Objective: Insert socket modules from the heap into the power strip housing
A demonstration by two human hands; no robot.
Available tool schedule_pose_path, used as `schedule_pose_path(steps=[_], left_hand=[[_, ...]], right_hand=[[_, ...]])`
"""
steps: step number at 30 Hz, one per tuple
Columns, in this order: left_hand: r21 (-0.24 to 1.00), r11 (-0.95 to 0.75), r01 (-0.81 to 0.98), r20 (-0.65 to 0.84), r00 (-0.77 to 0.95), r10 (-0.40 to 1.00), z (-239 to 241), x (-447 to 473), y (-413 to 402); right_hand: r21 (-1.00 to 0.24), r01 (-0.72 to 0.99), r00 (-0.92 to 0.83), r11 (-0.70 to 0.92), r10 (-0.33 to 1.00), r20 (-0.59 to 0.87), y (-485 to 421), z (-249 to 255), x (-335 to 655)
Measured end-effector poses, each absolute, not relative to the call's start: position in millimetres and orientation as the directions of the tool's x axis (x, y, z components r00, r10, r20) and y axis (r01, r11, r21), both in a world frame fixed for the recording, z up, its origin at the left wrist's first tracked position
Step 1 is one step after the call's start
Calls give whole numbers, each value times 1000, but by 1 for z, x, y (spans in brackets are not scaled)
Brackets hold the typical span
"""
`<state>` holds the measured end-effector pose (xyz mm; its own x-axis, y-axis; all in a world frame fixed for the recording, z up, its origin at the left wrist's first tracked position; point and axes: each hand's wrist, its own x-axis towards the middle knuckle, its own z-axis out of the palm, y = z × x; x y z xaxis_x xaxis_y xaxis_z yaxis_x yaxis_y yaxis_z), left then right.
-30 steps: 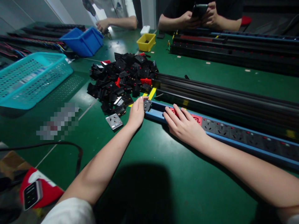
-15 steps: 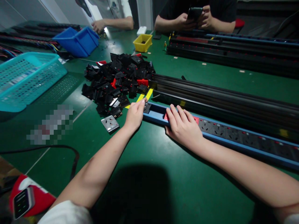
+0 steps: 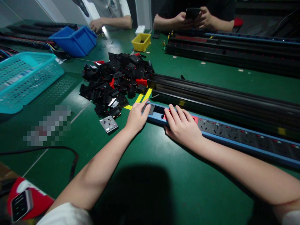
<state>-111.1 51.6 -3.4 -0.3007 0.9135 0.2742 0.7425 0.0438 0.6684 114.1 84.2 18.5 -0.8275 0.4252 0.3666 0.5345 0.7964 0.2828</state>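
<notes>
A long blue power strip housing point(image 3: 225, 142) lies across the green table, with a row of black sockets point(image 3: 217, 128) set in it toward the right. My left hand point(image 3: 137, 117) is closed round its left end, the thumb on a black socket module point(image 3: 149, 108) in the channel. Draped over a red socket module point(image 3: 194, 119) is my right hand point(image 3: 184, 126), fingers on top and thumb at the housing's near edge. A short open gap point(image 3: 159, 111) in the channel separates the black module from the red one. The undersides of both hands are hidden.
A heap of black and red socket modules point(image 3: 117, 78) lies beyond my left hand, one loose grey-backed module point(image 3: 108, 124) nearer. Dark rails point(image 3: 211, 93) run behind the housing. Around stand a turquoise basket point(image 3: 30, 84), blue bin point(image 3: 75, 40) and yellow bin point(image 3: 141, 42). Two people sit opposite.
My left hand and the black socket module have slid right along the channel, narrowing the gap to the red module. My right hand stays over the red module. The view has shifted slightly.
</notes>
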Motion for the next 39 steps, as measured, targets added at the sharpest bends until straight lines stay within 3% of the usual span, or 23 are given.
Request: schedule_pose_path(steps=[6, 14, 25, 33, 39], left_hand=[[683, 53, 728, 298, -344, 890, -3, -110, 52], [808, 26, 588, 264, -402, 876, -8, -113, 55], [791, -12, 611, 331, -412, 849, -2, -110, 53], [582, -199, 788, 417, -79, 906, 5, -104, 46], [555, -222, 801, 409, -30, 912, 5, -103, 45]], right_hand=[[270, 534, -828, 801, 430, 360, 84, 19, 114], [224, 531, -826, 818, 439, 355, 84, 19, 115], [247, 529, -830, 812, 436, 347, 85, 19, 115], [230, 529, -828, 817, 439, 348, 84, 18, 114], [217, 530, -827, 820, 444, 344, 84, 19, 115]])
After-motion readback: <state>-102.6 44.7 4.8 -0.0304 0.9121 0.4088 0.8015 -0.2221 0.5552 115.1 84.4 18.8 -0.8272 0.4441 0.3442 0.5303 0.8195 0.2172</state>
